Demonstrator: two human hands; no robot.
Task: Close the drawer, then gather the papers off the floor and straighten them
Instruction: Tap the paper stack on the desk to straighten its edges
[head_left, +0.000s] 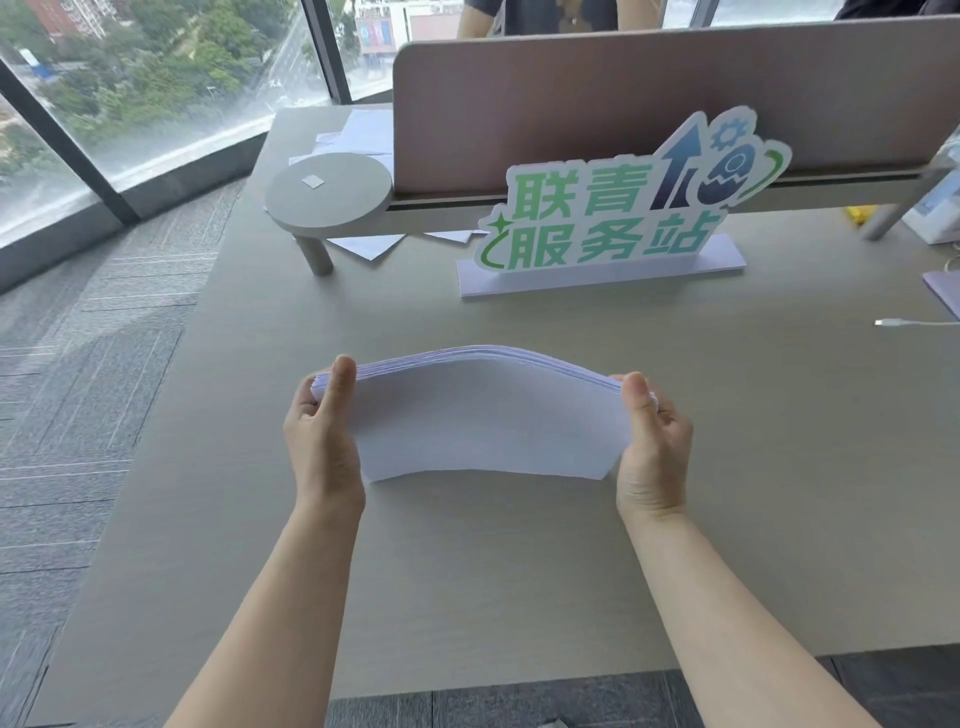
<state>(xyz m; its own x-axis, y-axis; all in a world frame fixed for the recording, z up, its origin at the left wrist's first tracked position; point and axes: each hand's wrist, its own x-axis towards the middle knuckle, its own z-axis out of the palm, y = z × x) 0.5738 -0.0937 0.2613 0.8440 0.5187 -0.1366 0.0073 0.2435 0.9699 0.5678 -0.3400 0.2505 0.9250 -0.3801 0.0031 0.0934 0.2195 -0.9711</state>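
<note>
Left hand (324, 426) and right hand (652, 436) pinch paper stack (488, 415) at short ends above bench (519, 571). Stack light, floppy, bowing upward; sheets slip easily, so grip edges firmly.

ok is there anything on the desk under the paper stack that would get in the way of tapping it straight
Nothing visible does. Both hands, left and right, grip the paper stack by its ends over a bare patch of desk. The sign stands farther back, and the white cable lies off to the right.
</note>
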